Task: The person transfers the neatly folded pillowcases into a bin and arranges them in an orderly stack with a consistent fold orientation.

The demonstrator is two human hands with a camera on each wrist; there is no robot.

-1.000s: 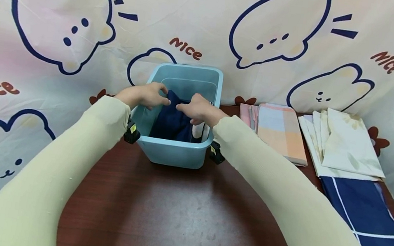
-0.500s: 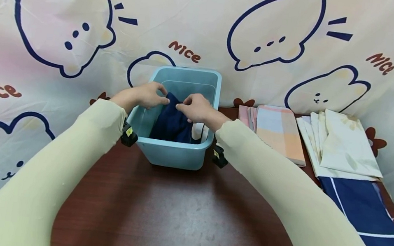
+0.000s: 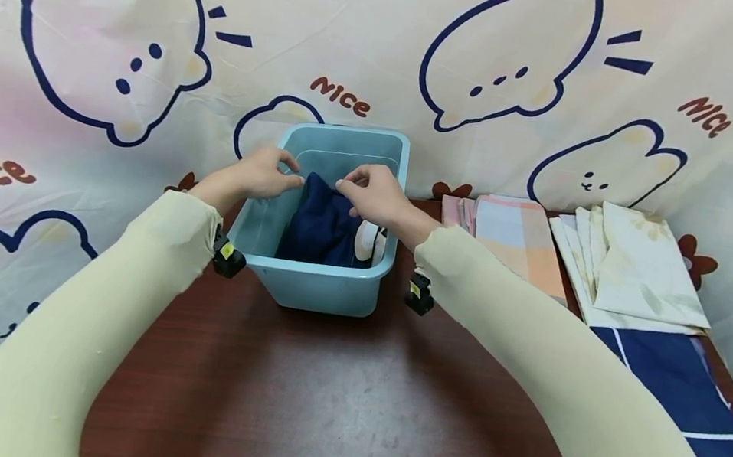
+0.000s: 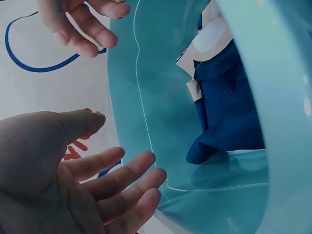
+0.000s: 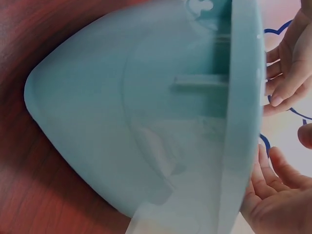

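Note:
A blue plastic bin point(image 3: 324, 285) stands against the cloth backdrop, with navy cloth point(image 3: 317, 230) lying bunched inside it. White-and-beige fabric point(image 3: 368, 241) shows at the bin's right inner side; in the left wrist view it sits beside the navy cloth point(image 4: 219, 107). Over the bin's left side hangs my left hand point(image 3: 262, 175), its fingers loosely spread and holding nothing. My right hand point(image 3: 378, 195) is above the bin's right side, fingers relaxed and bent, with nothing in them. Both hands are higher than the rim point(image 5: 243, 112) in the right wrist view.
Right of the bin lies a folded pink, blue and orange checked cloth point(image 3: 518, 237). Beside it are folded cream cloths point(image 3: 646, 273), and a folded navy cloth with white stripes point(image 3: 677, 401) lies nearer. The brown table point(image 3: 329, 409) extends in front of the bin.
My hands have drawn slightly apart: the left has shifted left, and the right has risen a little and moved right. The navy cloth has stayed in the bin.

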